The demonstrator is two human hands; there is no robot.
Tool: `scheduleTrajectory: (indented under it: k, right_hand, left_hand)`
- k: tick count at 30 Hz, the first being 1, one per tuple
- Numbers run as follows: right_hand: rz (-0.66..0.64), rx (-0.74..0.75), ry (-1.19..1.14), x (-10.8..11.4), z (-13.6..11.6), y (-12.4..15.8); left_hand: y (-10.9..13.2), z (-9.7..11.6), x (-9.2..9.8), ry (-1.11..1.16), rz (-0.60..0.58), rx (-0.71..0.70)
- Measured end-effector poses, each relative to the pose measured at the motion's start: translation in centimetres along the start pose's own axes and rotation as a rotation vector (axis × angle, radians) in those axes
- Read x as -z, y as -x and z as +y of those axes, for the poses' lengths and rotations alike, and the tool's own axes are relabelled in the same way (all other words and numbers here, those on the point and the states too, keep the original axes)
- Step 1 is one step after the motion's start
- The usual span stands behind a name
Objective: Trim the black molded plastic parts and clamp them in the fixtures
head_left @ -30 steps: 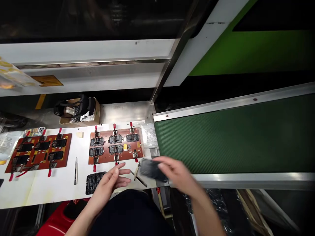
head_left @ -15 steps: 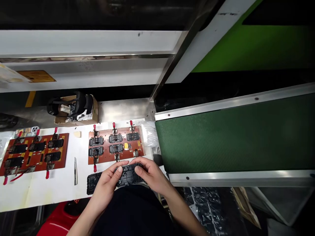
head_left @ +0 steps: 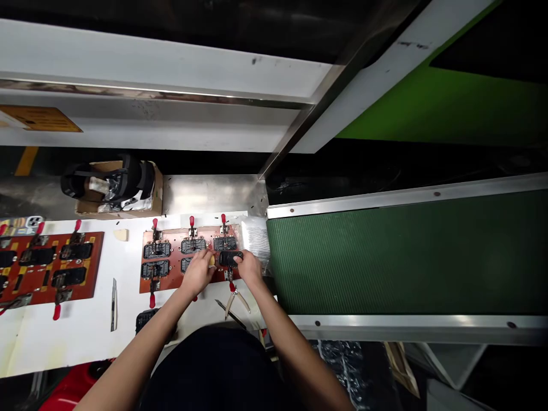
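A black plastic housing (head_left: pixel 228 258) lies at the lower right place of the near red-brown fixture board (head_left: pixel 175 279), its outer face up. My right hand (head_left: pixel 250 268) grips its right end, thumb on top. My left hand (head_left: pixel 199 274) reaches over the board, its thumb and fingers closed around a small yellow piece (head_left: pixel 212 260), partly hidden. More black housings (head_left: pixel 156 249) sit in the board under red-tipped toggle clamps (head_left: pixel 192 221). Below the board lie nippers (head_left: pixel 237 299) with beige handles and a dark slim tool (head_left: pixel 231 314).
A second fixture board (head_left: pixel 96 265) is at left, with a utility knife (head_left: pixel 113 305) beside it. A black molded part (head_left: pixel 144 319) lies near the front edge. Behind stands a cardboard box (head_left: pixel 157 188). A green conveyor belt (head_left: pixel 385 257) borders the right.
Both hands have moved forward from the table's front edge onto the board. A black housing now lies at its lower right. The nippers have come into view. The camera view has shifted.
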State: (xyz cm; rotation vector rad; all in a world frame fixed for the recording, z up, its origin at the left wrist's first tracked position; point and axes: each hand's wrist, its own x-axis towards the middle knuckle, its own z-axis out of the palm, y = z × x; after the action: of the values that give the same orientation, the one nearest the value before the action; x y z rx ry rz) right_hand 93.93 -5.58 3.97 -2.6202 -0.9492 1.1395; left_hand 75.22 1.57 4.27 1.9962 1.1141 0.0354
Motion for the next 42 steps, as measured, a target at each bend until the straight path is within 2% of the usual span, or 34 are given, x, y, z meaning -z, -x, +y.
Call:
scheduleTrajectory:
  k: [4,8,11,16,18,23,28,31,37,42]
  right_hand:
    - [-0.044,0.01,0.112,-1.3,-0.2,-1.0]
    - [-0.069,0.036,0.172,-1.5,0.1,-1.6]
    - [-0.056,0.024,0.197,-1.0,0.5,-1.5]
    - [0.034,-0.107,0.231,0.2,1.9,-0.6]
    - [0.012,-0.141,0.221,0.3,2.5,-0.1]
    - [-0.16,-0.183,0.094,-0.6,3.2,2.1]
    - [-0.572,-0.181,-0.219,-2.2,4.0,4.8]
    - [-0.696,-0.181,-0.358,-3.8,4.6,5.6]
    - [-0.646,-0.248,-0.361,-7.1,5.8,5.4]
    - [-0.533,-0.246,-0.192,-7.9,6.5,4.9]
  left_hand:
    - [-1.6,0.0,-2.1,-0.168,-0.07,-0.098]
    - [-2.1,-0.3,-3.5,-0.287,-0.075,-0.129]
    - [-2.3,-0.5,-4.0,-0.349,-0.066,-0.131]
    - [-2.2,-0.6,-4.2,-0.398,-0.048,-0.132]
    - [-2.1,-0.7,-4.2,-0.405,-0.044,-0.133]
    - [-1.9,-0.8,-4.4,-0.402,-0.037,-0.146]
    - [-1.6,-0.7,-4.6,-0.393,-0.023,-0.157]
    - [-1.4,-0.6,-4.6,-0.389,-0.012,-0.154]
    - [-1.5,-0.7,-4.7,-0.387,0.003,-0.146]
    - [-1.6,-0.9,-4.8,-0.38,0.004,-0.158]
